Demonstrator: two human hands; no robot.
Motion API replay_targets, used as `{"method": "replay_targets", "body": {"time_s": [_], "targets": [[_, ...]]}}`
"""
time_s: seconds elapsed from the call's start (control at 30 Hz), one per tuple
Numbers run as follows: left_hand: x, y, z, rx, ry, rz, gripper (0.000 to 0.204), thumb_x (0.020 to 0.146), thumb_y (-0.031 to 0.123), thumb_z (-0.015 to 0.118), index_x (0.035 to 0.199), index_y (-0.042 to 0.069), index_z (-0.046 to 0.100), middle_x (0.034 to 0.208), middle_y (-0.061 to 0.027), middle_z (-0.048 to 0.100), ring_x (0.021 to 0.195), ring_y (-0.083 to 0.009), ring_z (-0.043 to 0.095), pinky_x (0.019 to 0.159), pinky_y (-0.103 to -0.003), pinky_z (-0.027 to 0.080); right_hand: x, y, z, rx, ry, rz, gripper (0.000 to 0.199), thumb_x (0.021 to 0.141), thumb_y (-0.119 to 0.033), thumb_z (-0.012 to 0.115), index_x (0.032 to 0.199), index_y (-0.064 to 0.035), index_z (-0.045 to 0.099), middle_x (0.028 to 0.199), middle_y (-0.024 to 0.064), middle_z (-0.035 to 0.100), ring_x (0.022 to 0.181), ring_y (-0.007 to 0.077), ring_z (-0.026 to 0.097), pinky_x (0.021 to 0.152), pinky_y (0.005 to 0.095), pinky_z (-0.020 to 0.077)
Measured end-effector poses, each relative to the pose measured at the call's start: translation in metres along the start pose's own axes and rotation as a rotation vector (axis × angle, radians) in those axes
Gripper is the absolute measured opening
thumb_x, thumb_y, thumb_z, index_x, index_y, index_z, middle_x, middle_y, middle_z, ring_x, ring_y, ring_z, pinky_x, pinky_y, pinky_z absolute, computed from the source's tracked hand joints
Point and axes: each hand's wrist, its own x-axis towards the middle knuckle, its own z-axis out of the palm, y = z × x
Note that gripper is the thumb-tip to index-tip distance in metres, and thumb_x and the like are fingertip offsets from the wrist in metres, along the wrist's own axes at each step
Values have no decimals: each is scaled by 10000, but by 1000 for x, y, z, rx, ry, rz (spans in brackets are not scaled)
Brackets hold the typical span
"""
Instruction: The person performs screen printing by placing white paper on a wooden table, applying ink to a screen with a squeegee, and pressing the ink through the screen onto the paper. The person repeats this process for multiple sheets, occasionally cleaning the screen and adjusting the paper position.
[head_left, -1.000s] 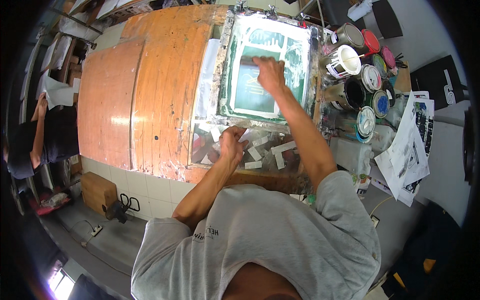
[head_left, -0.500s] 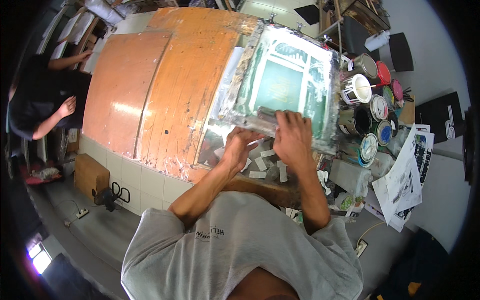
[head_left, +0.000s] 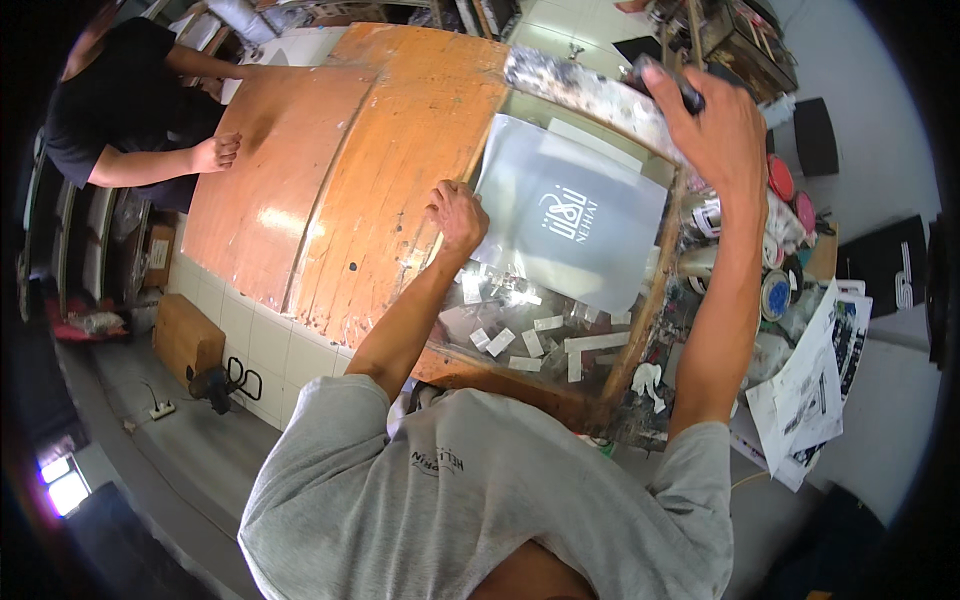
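Note:
A silver-grey flat plastic sheet or bag (head_left: 530, 215) with a white printed design lies on the glass-topped table (head_left: 500, 315). Beyond it, the printing screen (head_left: 590, 92) is tilted up, so mainly its paint-stained frame edge shows. At that frame's right end is my right hand (head_left: 722, 130), closed around a dark bar that looks like a squeegee (head_left: 690, 94). My left hand (head_left: 460, 218) is beside the sheet's left edge, over the wooden boards. Its fingers are curled, and whatever may be in them is hidden.
Several small white strips (head_left: 533, 343) show at the table's near part. Paint cans (head_left: 775, 295) crowd the right side, with printed papers (head_left: 800, 390) nearby. Wooden boards (head_left: 370, 200) extend left, where another person (head_left: 125, 110) in dark clothes stands. A small fan (head_left: 212, 388) sits lower left.
The screen has swung up from lying flat, exposing the printed sheet. My right hand has moved far and right with the bar; my left hand has moved away from me. The other person has shifted closer.

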Motion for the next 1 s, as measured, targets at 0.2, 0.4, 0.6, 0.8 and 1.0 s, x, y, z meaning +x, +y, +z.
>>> {"method": "replay_targets", "body": {"time_s": [0.2,0.4,0.6,0.8,1.0], "targets": [[100,-129,11,145,398,430,161,956,264,580,861,138,611,814,-39,603,705,-180,593,558,-326,450,33,14,-16,-22,-22,55,682,899,-615,593,807,45,739,761,253,698,791,411,707,750,489,548],[114,-74,-102,256,591,-43,581,896,400,702,1362,89,547,1410,-133,568,1194,-373,573,905,-513,472,43,38,-12,37,-117,73,760,837,-762,533,874,-49,794,845,181,742,884,344,730,816,464,558],[-98,220,-107,-850,-529,687,268,981,220,646,1143,14,705,1056,-106,734,934,-190,695,852,-330,526,51,20,-12,101,-64,22,769,821,-750,557,986,-33,783,955,203,750,956,338,731,881,445,552],[-267,428,-31,-1101,-1548,477,340,983,223,653,1262,29,649,1053,-59,706,818,-140,695,664,-249,501,39,25,-11,176,-142,44,741,852,-726,548,1121,-69,762,1127,157,738,1098,283,697,932,409,532],[-337,480,0,-882,-1608,259,258,948,226,671,1010,-23,651,949,-127,705,568,-190,693,418,-290,433,30,22,-8,229,-126,49,689,868,-684,566,1032,-51,781,1055,175,741,1051,313,699,922,427,525]]}}
